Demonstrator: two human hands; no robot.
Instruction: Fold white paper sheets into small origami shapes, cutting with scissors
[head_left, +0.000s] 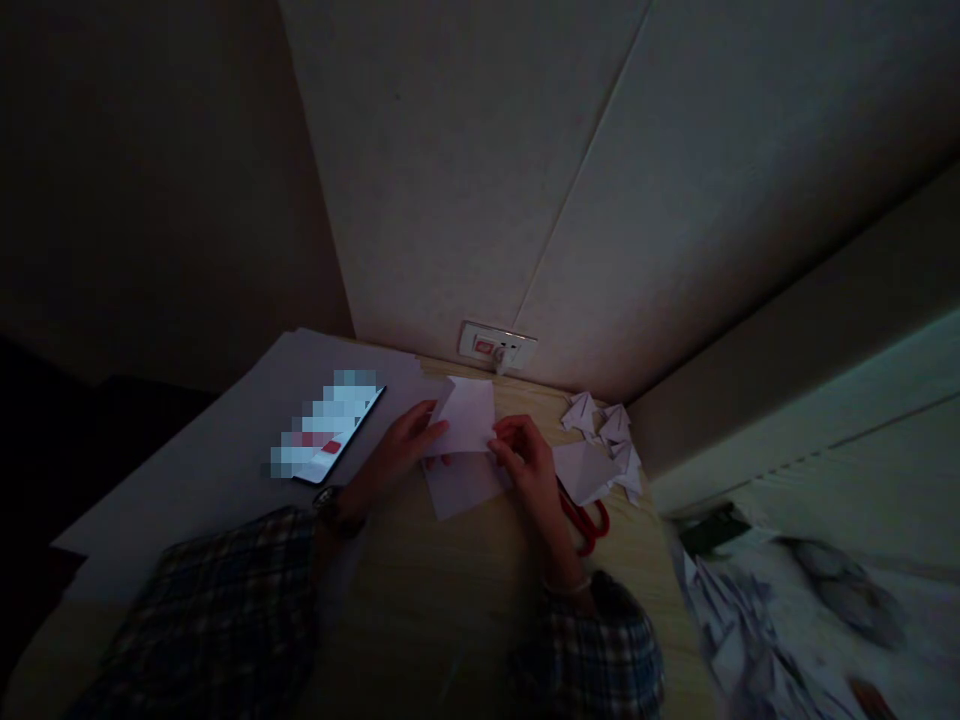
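Note:
A white sheet of paper [466, 418], with a crease near its left side, is held up between both hands. My left hand [412, 436] grips its lower left edge, thumb in front. At the lower right corner, my right hand [525, 452] pinches the paper between thumb and fingers. Beneath it another white sheet [465, 487] lies on the wooden table [420, 600]. Right of my right hand rests a further piece of paper [585, 470], partly covering scissors with red handles [589, 525].
Several folded paper pieces [615, 425] sit at the table's right back corner. A lit phone [330, 430] lies on large white sheets [225, 450] at the left. A wall socket [496, 345] with a plug is behind the table. Many paper pieces [742, 620] lie below, right.

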